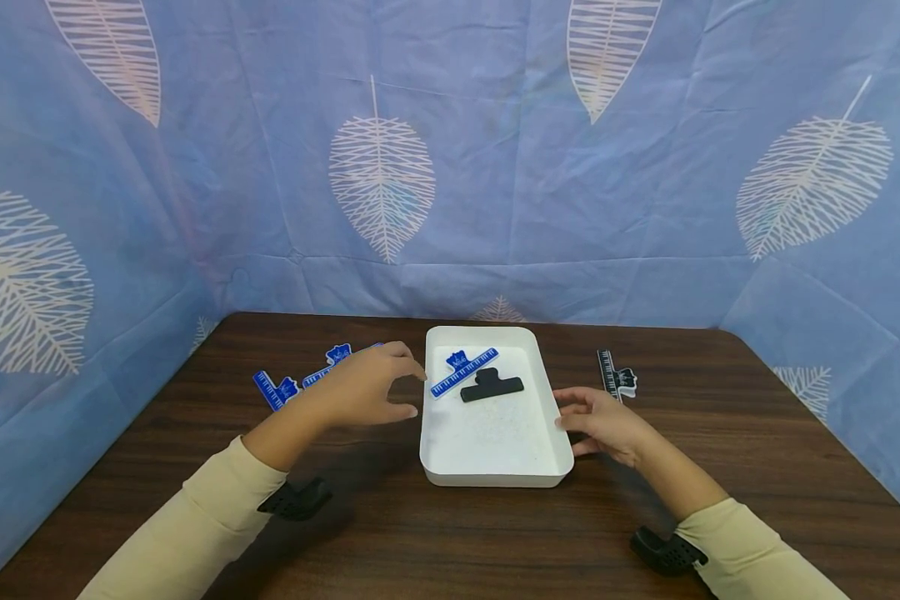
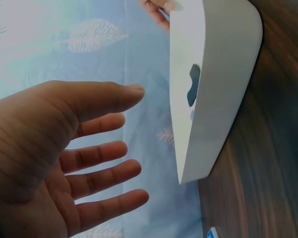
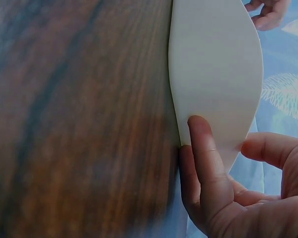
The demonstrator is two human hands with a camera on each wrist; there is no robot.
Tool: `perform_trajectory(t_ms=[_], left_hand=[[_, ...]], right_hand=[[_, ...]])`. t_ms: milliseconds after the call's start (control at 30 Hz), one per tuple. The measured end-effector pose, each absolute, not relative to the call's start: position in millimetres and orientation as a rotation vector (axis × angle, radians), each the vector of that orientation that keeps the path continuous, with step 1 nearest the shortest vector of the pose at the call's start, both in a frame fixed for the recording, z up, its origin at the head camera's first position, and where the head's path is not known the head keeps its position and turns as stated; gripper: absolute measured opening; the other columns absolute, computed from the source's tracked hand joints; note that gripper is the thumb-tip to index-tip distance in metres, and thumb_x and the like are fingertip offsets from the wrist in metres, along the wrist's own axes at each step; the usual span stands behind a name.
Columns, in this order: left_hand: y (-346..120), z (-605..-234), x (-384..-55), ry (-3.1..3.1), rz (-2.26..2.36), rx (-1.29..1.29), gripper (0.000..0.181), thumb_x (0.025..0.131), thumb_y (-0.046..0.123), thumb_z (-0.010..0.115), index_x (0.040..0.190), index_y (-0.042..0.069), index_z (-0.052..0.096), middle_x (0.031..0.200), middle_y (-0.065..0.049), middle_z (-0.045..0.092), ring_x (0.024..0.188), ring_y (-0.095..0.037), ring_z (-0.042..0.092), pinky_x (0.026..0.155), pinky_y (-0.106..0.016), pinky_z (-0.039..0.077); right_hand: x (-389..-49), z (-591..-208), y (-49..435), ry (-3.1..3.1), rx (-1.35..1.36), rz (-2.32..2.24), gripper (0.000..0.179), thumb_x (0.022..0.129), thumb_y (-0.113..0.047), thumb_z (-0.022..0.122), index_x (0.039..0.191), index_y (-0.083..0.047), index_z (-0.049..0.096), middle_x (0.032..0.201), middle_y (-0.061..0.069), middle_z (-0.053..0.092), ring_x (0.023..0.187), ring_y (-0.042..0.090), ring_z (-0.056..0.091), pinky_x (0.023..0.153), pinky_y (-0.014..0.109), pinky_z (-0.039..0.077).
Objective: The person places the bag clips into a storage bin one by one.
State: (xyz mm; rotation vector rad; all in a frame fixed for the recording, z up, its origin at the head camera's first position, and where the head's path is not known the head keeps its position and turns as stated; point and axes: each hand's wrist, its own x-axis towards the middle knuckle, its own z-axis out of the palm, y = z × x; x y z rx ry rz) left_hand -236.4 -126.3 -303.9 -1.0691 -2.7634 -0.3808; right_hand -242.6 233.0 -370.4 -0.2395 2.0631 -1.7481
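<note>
A white rectangular tray (image 1: 495,446) sits on the dark wooden table. Inside lie a blue clip with a piano-key pattern (image 1: 465,372) and a plain black clip (image 1: 491,386). My right hand (image 1: 603,425) holds the tray's right wall, thumb at the rim and fingers against the outside, as the right wrist view shows. To the left of the tray, my left hand (image 1: 363,387) hovers with fingers spread, apart from the wall and holding nothing. Blue piano-key clips (image 1: 276,392) lie beyond the left forearm, partly hidden by that hand.
A black-and-white piano-key clip (image 1: 607,372) lies on the table right of the tray, beyond the right hand. Blue cloth with white leaf prints (image 1: 465,192) hangs around the table's back and sides. Bare wood (image 1: 457,542) stretches in front of the tray.
</note>
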Motion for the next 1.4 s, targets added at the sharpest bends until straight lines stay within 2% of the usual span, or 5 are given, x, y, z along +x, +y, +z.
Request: perform_trajectory(t_ms=[167,467,933,1267,1400], left_hand=[[-138,-301,-233,-2.772,-0.411,-1.004,0.038,0.078,0.027,0.081,0.112,0.012,0.071,0.110,-0.004,0.062,0.096,-0.021,0.063,0.084,-0.038,0.054],[-158,-303,-231,-2.732,-0.419,-0.953,0.038,0.078,0.026,0.082,0.112,0.012,0.071,0.112,-0.005,0.062,0.099,-0.021,0.062,0.085,-0.041,0.053],[-178,-306,-230,-2.685,-0.473,-0.933,0.033,0.078,0.019,0.082,0.108,0.010,0.071,0.108,-0.005,0.062,0.094,-0.020,0.063,0.081,-0.041,0.054],[-194,-311,-233,-2.651,-0.497,-0.977,0.031,0.078,0.015,0.082,0.106,0.010,0.072,0.106,-0.005,0.062,0.080,-0.014,0.057,0.072,-0.036,0.050],[-204,-316,-235,-2.672,-0.487,-0.973,0.031,0.078,0.015,0.082,0.107,0.010,0.071,0.107,-0.005,0.061,0.085,-0.018,0.060,0.075,-0.040,0.051]], right_hand=[[-242,-370,232,2.072,-0.229,-1.746,0.064,0.093,0.000,0.057,0.145,0.014,0.022,0.123,0.030,0.052,0.093,0.026,0.066,0.073,0.043,0.058],[-241,-370,231,2.074,-0.218,-1.752,0.064,0.093,0.000,0.057,0.145,0.014,0.022,0.123,0.030,0.052,0.094,0.027,0.066,0.074,0.044,0.057],[-241,-371,232,2.067,-0.231,-1.762,0.064,0.093,0.000,0.058,0.145,0.014,0.023,0.122,0.030,0.053,0.095,0.028,0.066,0.074,0.045,0.057],[-241,-371,231,2.084,-0.219,-1.756,0.063,0.093,0.000,0.057,0.144,0.014,0.024,0.122,0.029,0.054,0.094,0.028,0.066,0.074,0.044,0.057],[-241,-371,231,2.085,-0.219,-1.757,0.063,0.092,0.000,0.058,0.144,0.013,0.024,0.122,0.030,0.054,0.094,0.028,0.066,0.074,0.045,0.057]])
